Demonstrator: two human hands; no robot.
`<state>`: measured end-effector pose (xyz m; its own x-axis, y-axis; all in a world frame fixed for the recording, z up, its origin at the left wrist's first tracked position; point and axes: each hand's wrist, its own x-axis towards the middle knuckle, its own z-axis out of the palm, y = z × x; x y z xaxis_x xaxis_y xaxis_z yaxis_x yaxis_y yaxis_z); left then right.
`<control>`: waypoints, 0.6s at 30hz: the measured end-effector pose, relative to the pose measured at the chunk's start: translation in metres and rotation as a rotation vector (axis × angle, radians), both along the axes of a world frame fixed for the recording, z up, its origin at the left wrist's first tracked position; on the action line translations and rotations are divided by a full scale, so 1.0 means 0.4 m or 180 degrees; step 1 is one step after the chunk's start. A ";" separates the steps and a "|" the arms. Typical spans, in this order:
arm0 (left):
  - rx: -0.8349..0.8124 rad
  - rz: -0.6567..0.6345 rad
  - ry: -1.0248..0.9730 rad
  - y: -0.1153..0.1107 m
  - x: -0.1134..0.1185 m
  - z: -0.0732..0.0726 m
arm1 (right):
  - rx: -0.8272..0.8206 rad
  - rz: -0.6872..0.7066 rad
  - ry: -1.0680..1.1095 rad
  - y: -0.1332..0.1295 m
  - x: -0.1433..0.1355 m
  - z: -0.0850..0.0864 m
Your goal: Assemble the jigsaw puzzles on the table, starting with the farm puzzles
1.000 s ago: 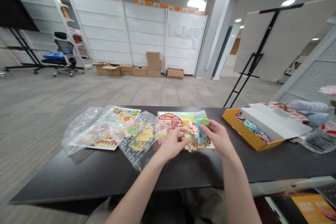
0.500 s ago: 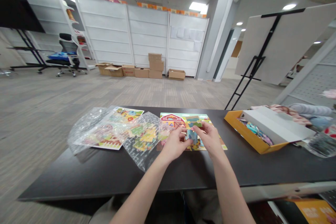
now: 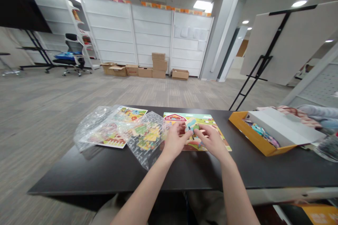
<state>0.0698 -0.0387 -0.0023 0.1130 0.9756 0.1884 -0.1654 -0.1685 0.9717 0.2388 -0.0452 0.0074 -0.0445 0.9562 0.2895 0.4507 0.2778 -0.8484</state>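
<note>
Over a colourful farm picture board [image 3: 211, 121] with a red barn, my left hand [image 3: 176, 140] and my right hand [image 3: 212, 141] are close together. Between their fingertips they hold small puzzle pieces [image 3: 192, 125], blue and green; how many is hard to make out. Left of the board, a clear plastic bag [image 3: 148, 137] shows yellow and green pieces inside. Further left, a printed farm sheet [image 3: 116, 139] lies partly under crumpled clear plastic [image 3: 92, 126].
An open orange box [image 3: 253, 135] with a white lid and colourful pieces inside sits on the right of the black table [image 3: 105, 172]. Folded cloths [image 3: 317, 112] and clear plastic are at the far right. Cardboard boxes [image 3: 158, 65] stand by the far shelves.
The pieces between my hands have shifted and turned, with blue and green faces now showing at the fingertips. The whole view has moved slightly, so the table contents appear further right.
</note>
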 end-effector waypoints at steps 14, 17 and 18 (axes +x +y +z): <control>0.0619 0.0052 0.1831 -0.027 -0.120 0.087 | -0.0205 -0.0194 0.1347 -0.011 -0.038 0.024; 0.0602 0.0579 0.3836 -0.057 -0.190 0.119 | -0.0393 -0.0055 0.1019 -0.010 -0.036 0.016; 0.0502 0.0526 0.4250 -0.067 -0.207 0.126 | -0.0454 0.0047 0.0899 -0.010 -0.039 0.012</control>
<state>-0.0131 -0.0656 0.0482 0.1805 0.9738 0.1383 0.9139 -0.2180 0.3423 0.2231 -0.0493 0.0123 0.0044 0.9879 0.1553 0.1885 0.1517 -0.9703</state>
